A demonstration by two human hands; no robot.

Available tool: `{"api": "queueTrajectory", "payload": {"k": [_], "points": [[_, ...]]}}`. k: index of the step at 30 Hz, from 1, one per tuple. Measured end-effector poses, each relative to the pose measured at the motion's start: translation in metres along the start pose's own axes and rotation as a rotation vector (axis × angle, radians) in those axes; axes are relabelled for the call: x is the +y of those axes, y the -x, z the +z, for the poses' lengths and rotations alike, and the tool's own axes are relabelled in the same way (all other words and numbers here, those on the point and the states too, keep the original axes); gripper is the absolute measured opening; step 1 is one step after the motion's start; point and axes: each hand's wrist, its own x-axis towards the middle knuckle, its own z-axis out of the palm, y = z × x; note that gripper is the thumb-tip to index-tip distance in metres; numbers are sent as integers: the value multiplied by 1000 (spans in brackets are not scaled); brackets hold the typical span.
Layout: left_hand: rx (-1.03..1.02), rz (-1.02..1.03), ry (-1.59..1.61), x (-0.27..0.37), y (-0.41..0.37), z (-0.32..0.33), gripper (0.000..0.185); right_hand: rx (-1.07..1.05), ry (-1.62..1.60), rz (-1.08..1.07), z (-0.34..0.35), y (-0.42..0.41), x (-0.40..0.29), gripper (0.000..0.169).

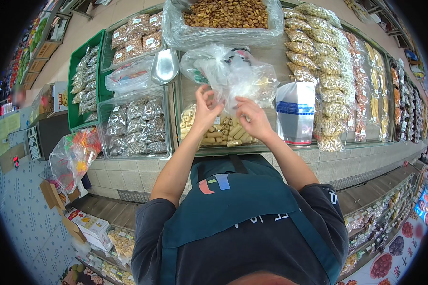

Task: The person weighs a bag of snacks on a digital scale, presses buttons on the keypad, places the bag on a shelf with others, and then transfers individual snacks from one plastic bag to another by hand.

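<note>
My left hand (207, 107) is at the left lower edge of a clear plastic bag (248, 87), thumb and fingertips close together near the film. My right hand (252, 115) is at the bag's lower right, its fingers curled by the plastic. Whether either hand pinches the film is not plain. Next to it on the left lies another clear bag with a gathered knot (217, 55). Below the hands lie bags of pale, tube-shaped dried pieces (228, 134). Right of my right hand is a stack of clear bags with a blue band (295, 114).
A plastic-lined bin of brown dried fruit (228, 14) stands at the back. A metal scoop (164, 67) lies left of the bags, by a tray of small packets (137, 126) and a green crate (87, 78). Rows of packed snacks (330, 78) fill the right side.
</note>
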Motion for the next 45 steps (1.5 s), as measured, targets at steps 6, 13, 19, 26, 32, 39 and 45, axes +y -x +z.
{"api": "queueTrajectory", "payload": {"k": [6,13,19,26,32,39,45], "points": [[15,-214,11,-3,21,-3,58,-154,-75,-197,19,2,-10,16],[131,-38,-224,-26,50,-5,39,-345,-31,-288,4,6,-38,26],[142,90,-431,-26,70,-4,47,312,144,-110,-45,-37,-3,36],[114,5,-500,-32,77,-8,46,-170,25,348,-60,-90,85,69],[107,29,-565,-18,76,-7,59,-506,-320,288,-20,-83,61,56],[-60,-205,61,5,71,-13,80,-564,51,-82,22,-29,1,46],[95,-283,-16,-4,70,-1,72,-562,-107,10,22,-18,-4,39]]}}
